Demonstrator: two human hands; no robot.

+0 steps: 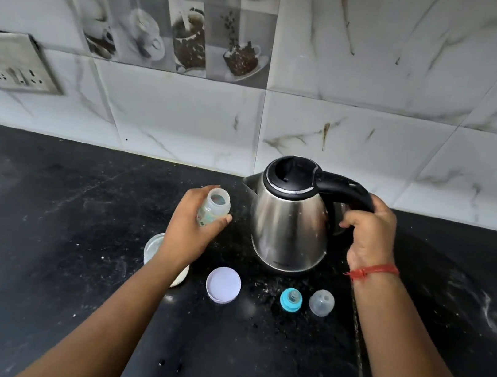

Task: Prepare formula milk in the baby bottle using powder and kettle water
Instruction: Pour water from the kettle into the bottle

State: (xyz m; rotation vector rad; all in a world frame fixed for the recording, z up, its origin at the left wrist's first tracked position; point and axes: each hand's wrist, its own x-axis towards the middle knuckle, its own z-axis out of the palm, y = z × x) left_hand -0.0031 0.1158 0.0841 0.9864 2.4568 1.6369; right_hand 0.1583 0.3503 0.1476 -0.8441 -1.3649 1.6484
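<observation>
Left hand wrapped around the open baby bottle, mouth tilted toward the spout at 3 o'clock, right hand closed around the kettle handle — likely staged for pouring — nipple ring and cap parked at 6 o'clock of the kettle.

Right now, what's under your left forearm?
A clear glass jar with pale powder showing low at its side sits on the black counter. The left hand and wrist cover its middle.
</observation>
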